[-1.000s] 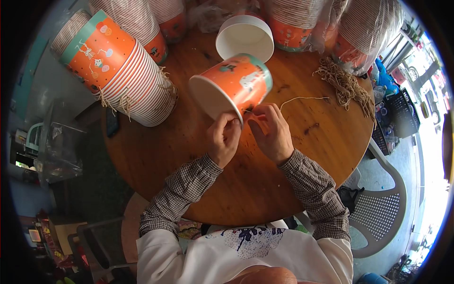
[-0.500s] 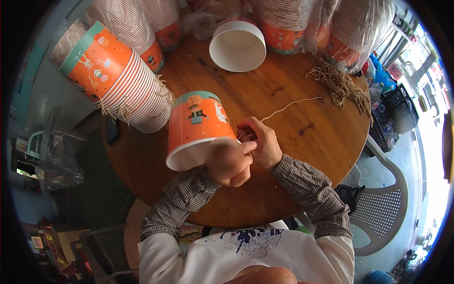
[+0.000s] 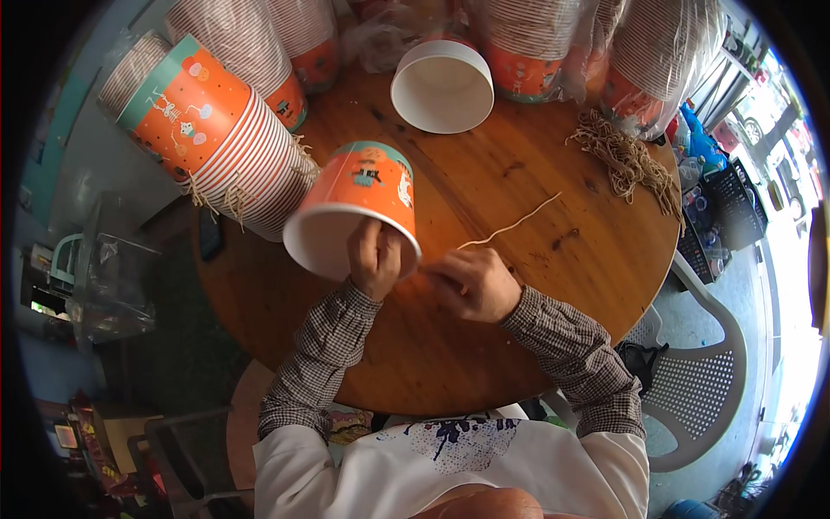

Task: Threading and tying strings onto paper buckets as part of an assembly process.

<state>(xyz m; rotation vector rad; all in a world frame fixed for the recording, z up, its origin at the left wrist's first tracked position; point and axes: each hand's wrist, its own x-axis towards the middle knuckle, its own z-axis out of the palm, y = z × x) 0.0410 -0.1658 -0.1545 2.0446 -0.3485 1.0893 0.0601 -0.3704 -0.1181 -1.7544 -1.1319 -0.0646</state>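
Note:
An orange paper bucket (image 3: 354, 186) with a green band and cartoon figures lies tilted, its white mouth facing me. My left hand (image 3: 377, 261) reaches into that mouth, fingers bent and closed near the right inner wall; what they grip is hidden. Just right of the rim, my right hand (image 3: 480, 285) is closed in a pinch, its fingertips blurred by motion. A thin beige string (image 3: 510, 227) runs from behind this hand across the table toward the far right.
On the left leans a nested stack of similar buckets (image 3: 203, 121), with string ends hanging out. A white-lined bucket (image 3: 443, 86) stands at the far middle. Plastic-wrapped stacks (image 3: 527, 60) line the back. A tangled string bundle (image 3: 629, 164) lies at the right edge of the round wooden table (image 3: 450, 363).
My left hand has gone from the outside of the rim into the bucket's mouth. The bucket has turned its opening more toward me. The string's free end has shifted left and nearer.

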